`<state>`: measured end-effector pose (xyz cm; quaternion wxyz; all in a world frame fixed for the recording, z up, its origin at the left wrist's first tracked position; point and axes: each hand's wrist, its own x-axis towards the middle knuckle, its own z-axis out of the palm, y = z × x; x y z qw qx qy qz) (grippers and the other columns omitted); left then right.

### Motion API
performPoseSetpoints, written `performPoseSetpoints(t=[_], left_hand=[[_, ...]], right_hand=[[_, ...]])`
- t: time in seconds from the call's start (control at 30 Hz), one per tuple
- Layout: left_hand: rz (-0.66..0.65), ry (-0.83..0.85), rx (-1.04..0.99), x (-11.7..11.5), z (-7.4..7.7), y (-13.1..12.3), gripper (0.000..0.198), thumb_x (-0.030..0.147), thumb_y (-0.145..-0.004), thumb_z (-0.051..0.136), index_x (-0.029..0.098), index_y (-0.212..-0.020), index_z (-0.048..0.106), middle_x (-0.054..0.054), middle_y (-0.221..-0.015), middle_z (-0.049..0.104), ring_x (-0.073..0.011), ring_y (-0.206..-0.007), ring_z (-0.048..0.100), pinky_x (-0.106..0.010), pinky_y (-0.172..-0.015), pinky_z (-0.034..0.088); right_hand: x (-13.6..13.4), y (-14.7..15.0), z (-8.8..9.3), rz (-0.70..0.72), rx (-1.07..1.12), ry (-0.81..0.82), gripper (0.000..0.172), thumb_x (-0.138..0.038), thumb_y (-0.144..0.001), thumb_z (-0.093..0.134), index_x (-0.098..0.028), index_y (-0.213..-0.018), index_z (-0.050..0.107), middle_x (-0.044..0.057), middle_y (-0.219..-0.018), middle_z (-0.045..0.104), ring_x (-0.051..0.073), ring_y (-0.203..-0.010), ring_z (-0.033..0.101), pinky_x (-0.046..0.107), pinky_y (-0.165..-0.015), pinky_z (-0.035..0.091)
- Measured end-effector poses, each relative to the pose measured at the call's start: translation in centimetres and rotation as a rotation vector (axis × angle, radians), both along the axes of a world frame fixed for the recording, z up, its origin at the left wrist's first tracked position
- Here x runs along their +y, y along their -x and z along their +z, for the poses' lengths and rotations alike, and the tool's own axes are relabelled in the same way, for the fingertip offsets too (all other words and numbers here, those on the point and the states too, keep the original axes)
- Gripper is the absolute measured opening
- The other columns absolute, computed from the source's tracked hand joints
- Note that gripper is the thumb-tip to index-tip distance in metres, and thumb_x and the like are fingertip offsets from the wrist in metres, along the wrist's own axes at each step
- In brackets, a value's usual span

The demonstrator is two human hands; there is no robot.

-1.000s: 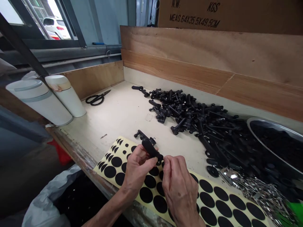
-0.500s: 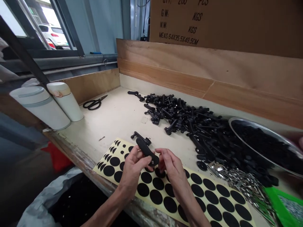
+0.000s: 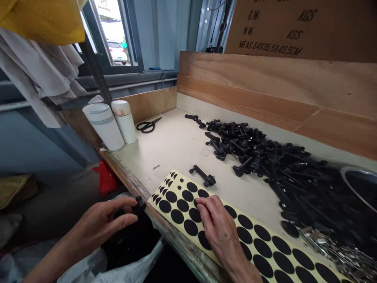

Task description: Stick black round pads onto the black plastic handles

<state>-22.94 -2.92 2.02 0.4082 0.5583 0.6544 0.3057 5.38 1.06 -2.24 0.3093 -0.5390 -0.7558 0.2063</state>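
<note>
My left hand [image 3: 101, 224] is off the bench's left edge, over a bag of black parts [image 3: 129, 245], fingers curled round a black handle part [image 3: 139, 204]. My right hand [image 3: 216, 226] rests on the yellow sheet of black round stickers [image 3: 265, 251], fingertips bent down on a sticker near its left end. One black handle [image 3: 202, 176] lies alone just beyond the sheet. A big heap of the same black handles [image 3: 265, 161] covers the bench's right half.
Two white flasks [image 3: 113, 124] stand at the bench's left corner, black scissors [image 3: 147, 125] behind them. A metal bowl [image 3: 361, 184] sits at far right, shiny metal clips [image 3: 332, 247] in front of it. Wooden boards wall the back.
My left hand has carried the black handle off the bench to the left, over the bag. My right hand has dropped onto the sticker sheet. The camera has turned left.
</note>
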Motion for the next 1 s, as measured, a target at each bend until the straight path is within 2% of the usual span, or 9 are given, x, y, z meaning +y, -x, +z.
performPoseSetpoints(t=[0.1, 0.2, 0.27, 0.33, 0.53, 0.63, 0.73, 0.9, 1.0], left_hand=[[-0.118, -0.227, 0.353, 0.6, -1.3, -0.1, 0.023, 0.038, -0.085, 0.06, 0.025, -0.103, 0.069, -0.002, -0.09, 0.069, -0.0184, -0.075, 0.06, -0.026, -0.068, 0.046], [-0.359, -0.511, 0.491, 2.2, -3.2, -4.1, 0.02, 0.028, -0.092, 0.052, 0.025, -0.105, 0.067, -0.005, -0.104, 0.066, -0.0213, -0.096, 0.055, -0.033, -0.085, 0.043], [-0.462, -0.609, 0.585, 3.2, -4.3, -6.7, 0.015, 0.029, -0.088, 0.058, 0.026, -0.1, 0.067, -0.005, -0.105, 0.064, -0.0228, -0.098, 0.052, -0.036, -0.085, 0.041], [-0.495, -0.656, 0.656, 3.6, -5.2, -8.1, 0.015, 0.033, -0.085, 0.063, 0.027, -0.097, 0.067, -0.005, -0.105, 0.063, -0.0243, -0.097, 0.051, -0.039, -0.083, 0.038], [-0.513, -0.658, 0.68, 3.3, -6.1, -7.4, 0.024, 0.037, -0.086, 0.062, 0.028, -0.108, 0.061, -0.004, -0.111, 0.061, -0.025, -0.1, 0.049, -0.041, -0.085, 0.032], [-0.511, -0.677, 0.69, 3.0, -6.3, -7.3, 0.03, 0.039, -0.087, 0.06, 0.027, -0.115, 0.057, -0.005, -0.117, 0.059, -0.0259, -0.104, 0.048, -0.043, -0.088, 0.03], [-0.52, -0.66, 0.708, 2.9, -6.4, -7.5, 0.034, 0.041, -0.088, 0.057, 0.027, -0.12, 0.054, -0.006, -0.12, 0.058, -0.027, -0.105, 0.047, -0.044, -0.089, 0.029], [-0.521, -0.632, 0.683, 2.8, -5.7, -7.7, 0.025, 0.037, -0.087, 0.06, 0.026, -0.109, 0.059, -0.005, -0.116, 0.06, -0.0272, -0.103, 0.049, -0.044, -0.089, 0.031], [-0.515, -0.591, 0.568, 2.8, -4.8, -7.3, 0.025, 0.033, -0.084, 0.065, 0.026, -0.106, 0.059, -0.005, -0.111, 0.063, -0.0261, -0.103, 0.05, -0.041, -0.088, 0.034]], right_hand=[[0.3, 1.6, -0.8, 0.013, -0.2, -0.143, 0.021, -0.026, -0.095, 0.041, -0.022, -0.088, 0.06, 0.004, -0.082, 0.057, 0.018, -0.067, 0.059, 0.028, -0.054, 0.044], [0.0, 2.7, -1.8, -0.025, -0.305, -0.241, 0.02, -0.025, -0.094, 0.042, -0.02, -0.085, 0.059, 0.005, -0.08, 0.057, 0.02, -0.071, 0.059, 0.03, -0.056, 0.045], [-0.4, 2.9, -2.4, -0.055, -0.313, -0.246, 0.019, -0.025, -0.095, 0.042, -0.02, -0.087, 0.058, 0.005, -0.08, 0.057, 0.02, -0.071, 0.059, 0.03, -0.055, 0.045], [-0.6, 2.9, -2.7, -0.091, -0.282, -0.22, 0.017, -0.025, -0.094, 0.043, -0.021, -0.087, 0.058, 0.004, -0.08, 0.058, 0.02, -0.07, 0.06, 0.029, -0.054, 0.044], [-0.6, 3.2, -2.9, -0.091, -0.057, -0.005, 0.007, -0.019, -0.088, 0.051, -0.023, -0.082, 0.054, 0.001, -0.081, 0.057, 0.017, -0.071, 0.058, 0.03, -0.064, 0.048], [-0.9, 3.1, -3.1, -0.145, 0.03, 0.007, 0.008, -0.022, -0.089, 0.05, -0.022, -0.095, 0.054, 0.004, -0.092, 0.055, 0.017, -0.075, 0.057, 0.029, -0.065, 0.048], [-1.0, 3.1, -3.1, -0.112, 0.05, 0.003, 0.01, -0.023, -0.091, 0.046, -0.022, -0.09, 0.056, 0.004, -0.089, 0.053, 0.018, -0.077, 0.056, 0.03, -0.067, 0.047], [-0.9, 3.1, -2.3, -0.029, 0.075, 0.079, 0.012, -0.019, -0.087, 0.05, -0.022, -0.076, 0.051, 0.0, -0.08, 0.052, 0.017, -0.074, 0.054, 0.031, -0.069, 0.043], [-0.7, 2.7, -1.4, 0.02, 0.167, 0.166, 0.013, -0.019, -0.086, 0.049, -0.022, -0.074, 0.05, 0.0, -0.08, 0.052, 0.016, -0.076, 0.053, 0.03, -0.07, 0.042]])
